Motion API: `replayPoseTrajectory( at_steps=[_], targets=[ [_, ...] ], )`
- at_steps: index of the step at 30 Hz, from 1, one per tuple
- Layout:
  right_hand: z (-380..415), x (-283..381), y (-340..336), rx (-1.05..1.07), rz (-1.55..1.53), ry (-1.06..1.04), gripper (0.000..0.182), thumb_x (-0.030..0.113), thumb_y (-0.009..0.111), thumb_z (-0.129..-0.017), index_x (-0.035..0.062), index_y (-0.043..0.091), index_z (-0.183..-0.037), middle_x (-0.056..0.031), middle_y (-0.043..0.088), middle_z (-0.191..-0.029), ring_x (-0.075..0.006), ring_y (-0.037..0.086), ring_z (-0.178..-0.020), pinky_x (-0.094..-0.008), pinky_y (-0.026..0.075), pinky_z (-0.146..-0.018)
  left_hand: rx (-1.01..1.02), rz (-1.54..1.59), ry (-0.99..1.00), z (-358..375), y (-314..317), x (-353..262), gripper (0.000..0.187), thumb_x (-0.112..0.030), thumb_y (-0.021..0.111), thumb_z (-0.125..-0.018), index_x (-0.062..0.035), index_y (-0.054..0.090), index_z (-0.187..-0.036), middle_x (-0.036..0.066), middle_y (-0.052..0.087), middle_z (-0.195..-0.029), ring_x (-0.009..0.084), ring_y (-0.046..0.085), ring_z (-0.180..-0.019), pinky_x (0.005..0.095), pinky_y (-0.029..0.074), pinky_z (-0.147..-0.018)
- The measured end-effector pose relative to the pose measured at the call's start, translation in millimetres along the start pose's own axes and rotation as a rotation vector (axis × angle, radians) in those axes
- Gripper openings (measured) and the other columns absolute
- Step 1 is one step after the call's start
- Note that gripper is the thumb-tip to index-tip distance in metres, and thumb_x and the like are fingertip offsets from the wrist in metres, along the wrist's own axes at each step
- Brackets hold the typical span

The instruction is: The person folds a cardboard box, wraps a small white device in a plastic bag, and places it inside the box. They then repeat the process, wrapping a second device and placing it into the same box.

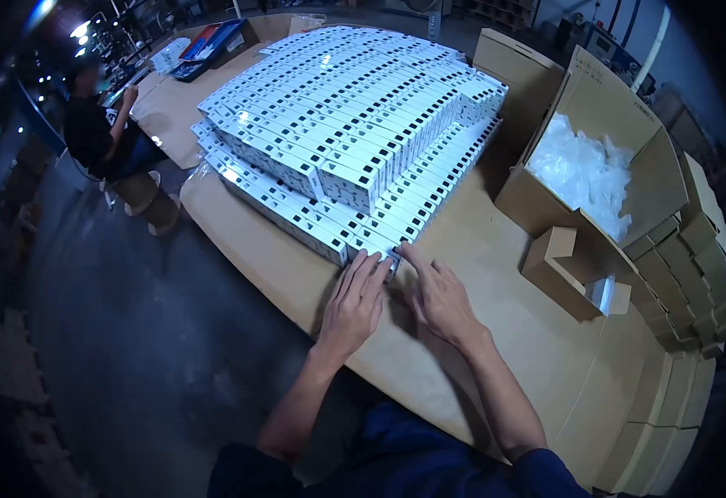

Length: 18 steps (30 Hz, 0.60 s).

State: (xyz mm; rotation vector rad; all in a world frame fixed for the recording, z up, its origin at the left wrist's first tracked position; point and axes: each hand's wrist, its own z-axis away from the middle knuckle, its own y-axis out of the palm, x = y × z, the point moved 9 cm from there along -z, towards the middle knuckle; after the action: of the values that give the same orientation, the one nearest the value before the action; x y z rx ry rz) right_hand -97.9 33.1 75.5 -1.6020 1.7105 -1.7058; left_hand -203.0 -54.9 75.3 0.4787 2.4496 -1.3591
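A co-worker [102, 124] in a dark top sits at the left edge of the brown worktop [471, 257], one forearm raised toward it. A blue tray [216, 50] lies near the worktop's far left corner. Right of it, slim white boxes [321, 108] with dark square marks stand packed in close rows, covering much of the worktop from the far side to just short of the near edge; an upper layer sits on a wider lower one. At that lower layer's near end, the left hand [353, 303] rests its fingertips on the end boxes, fingers nearly straight and close together. Just to its right, the right hand [444, 303] reaches its index finger to the same end, the other fingers bent; whether either hand pinches a box cannot be told. Toward the right edge, a large open carton [612, 87] holds clear plastic bags [579, 166]. Nearer stands a small open carton [555, 278] with a white item [601, 295] inside. Brown cartons [682, 266] are stacked along the right edge.
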Motion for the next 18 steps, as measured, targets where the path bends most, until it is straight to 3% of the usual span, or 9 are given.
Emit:
replayPoseTrajectory(
  at_steps=[4, 8, 9, 12, 14, 15, 16, 18],
  targets=[
    [-2, 5, -1, -0.036, 0.051, -0.037, 0.078, -0.005, 0.059, -0.081, 0.0034, 0.037, -0.155, -0.0153, 0.067, -0.105, -0.031, 0.052, -0.081, -0.0412, 0.047, -0.077, -0.036, -0.005, 0.009, 0, -2, 3, 0.057, 0.004, 0.064, -0.088, -0.0043, 0.053, -0.144, 0.016, 0.054, -0.14, 0.0353, 0.051, -0.135, 0.0455, 0.048, -0.105],
    [0, 0, 5, 0.043, 0.04, 0.013, 0.079, -0.005, 0.059, -0.08, 0.0026, 0.035, -0.155, -0.0161, 0.066, -0.117, -0.0333, 0.054, -0.084, -0.0436, 0.049, -0.081, -0.07, -0.089, 0.058, -3, -9, 3, 0.049, 0.004, 0.065, -0.085, -0.0033, 0.062, -0.134, 0.012, 0.06, -0.131, 0.0325, 0.058, -0.117, 0.0418, 0.051, -0.1],
    [1, 2, 3, 0.026, 0.003, 0.009, 0.077, -0.005, 0.059, -0.082, 0.0034, 0.035, -0.155, -0.0174, 0.064, -0.121, -0.035, 0.056, -0.09, -0.0442, 0.049, -0.085, -0.092, -0.078, 0.069, -3, -11, 4, 0.047, 0.002, 0.068, -0.082, -0.0043, 0.066, -0.129, 0.009, 0.064, -0.125, 0.0299, 0.059, -0.109, 0.0422, 0.052, -0.095],
    [3, 5, -14, -0.069, -0.08, -0.001, 0.073, -0.003, 0.058, -0.086, 0.0059, 0.035, -0.155, -0.0212, 0.058, -0.134, -0.0398, 0.059, -0.107, -0.0456, 0.049, -0.096, -0.014, -0.16, 0.103, 2, -15, 0, 0.042, -0.001, 0.071, -0.08, -0.0063, 0.07, -0.122, 0.006, 0.066, -0.12, 0.0285, 0.059, -0.107, 0.0424, 0.051, -0.091],
    [17, 11, -44, -0.186, -0.103, 0.014, 0.069, -0.001, 0.056, -0.09, 0.0079, 0.036, -0.155, -0.0237, 0.053, -0.141, -0.0426, 0.057, -0.119, -0.0462, 0.047, -0.103, -0.065, -0.157, 0.117, 9, -22, -13, 0.036, -0.004, 0.074, -0.078, -0.008, 0.074, -0.114, 0.004, 0.067, -0.117, 0.0282, 0.06, -0.106, 0.0441, 0.05, -0.089],
    [30, 0, -48, -0.107, -0.263, 0.201, 0.062, 0.003, 0.055, -0.095, 0.0104, 0.038, -0.154, -0.0257, 0.056, -0.136, -0.0445, 0.055, -0.124, -0.0463, 0.046, -0.105, -0.049, -0.136, 0.123, 12, -24, -22, 0.035, -0.004, 0.075, -0.077, -0.0083, 0.075, -0.112, 0.004, 0.067, -0.115, 0.0288, 0.06, -0.105, 0.0451, 0.05, -0.09],
    [42, -4, -56, -0.077, -0.336, 0.263, 0.059, 0.008, 0.057, -0.098, 0.0095, 0.038, -0.154, -0.0254, 0.061, -0.126, -0.0428, 0.063, -0.11, -0.0453, 0.051, -0.097, -0.034, -0.119, 0.126, 13, -25, -32, 0.034, -0.003, 0.075, -0.076, -0.0086, 0.075, -0.11, 0.004, 0.067, -0.114, 0.0293, 0.06, -0.105, 0.0461, 0.05, -0.091],
    [67, -15, -59, 0.12, -0.563, 0.449, 0.057, 0.018, 0.056, -0.103, 0.0104, 0.037, -0.156, -0.0218, 0.066, -0.112, -0.0316, 0.07, -0.095, -0.0421, 0.056, -0.084, -0.029, -0.04, 0.2, 10, -23, -56, 0.035, -0.001, 0.075, -0.075, -0.0093, 0.075, -0.109, 0.004, 0.066, -0.112, 0.0293, 0.06, -0.105, 0.0471, 0.051, -0.092]
  ],
)
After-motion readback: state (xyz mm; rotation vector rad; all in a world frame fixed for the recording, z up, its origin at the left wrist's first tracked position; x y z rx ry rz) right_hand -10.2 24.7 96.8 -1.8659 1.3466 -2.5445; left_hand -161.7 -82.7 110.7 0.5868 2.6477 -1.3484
